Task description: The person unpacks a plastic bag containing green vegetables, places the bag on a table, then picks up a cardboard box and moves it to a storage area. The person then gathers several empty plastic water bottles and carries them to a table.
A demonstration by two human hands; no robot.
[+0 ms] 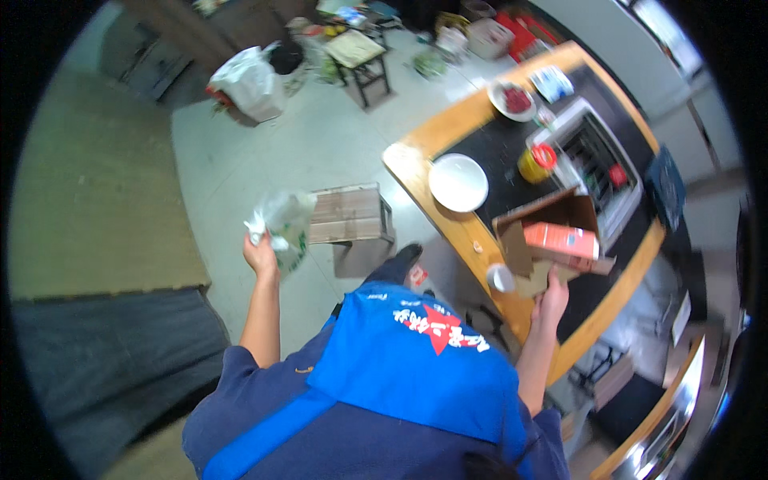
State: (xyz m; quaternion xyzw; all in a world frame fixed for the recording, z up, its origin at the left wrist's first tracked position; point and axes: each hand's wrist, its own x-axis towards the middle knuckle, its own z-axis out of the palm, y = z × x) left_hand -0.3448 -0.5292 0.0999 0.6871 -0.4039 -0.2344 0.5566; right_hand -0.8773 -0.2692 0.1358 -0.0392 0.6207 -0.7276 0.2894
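Observation:
My left hand (260, 256) is closed round the gathered white top of a clear plastic bag (290, 212) with green printing. The bag hangs beside a small wooden stool, over the floor. On the right, my right hand (551, 299) grips the near flap of an open brown cardboard box (517, 248). An orange-and-white carton (562, 238) lies inside the box's opening. The box is at the table's near edge; whether it rests fully on the top I cannot tell. Next to its flap is a small white round cup or lid (501, 278).
The wood-edged black table (416, 152) holds a white bowl (458, 182), a red-lidded yellow jar (538, 162), a bowl of red food (512, 102) and a grey rack (596, 144). A wooden stool (348, 213) stands left of it. Farther back are a white bag (248, 82) and another stool (354, 50).

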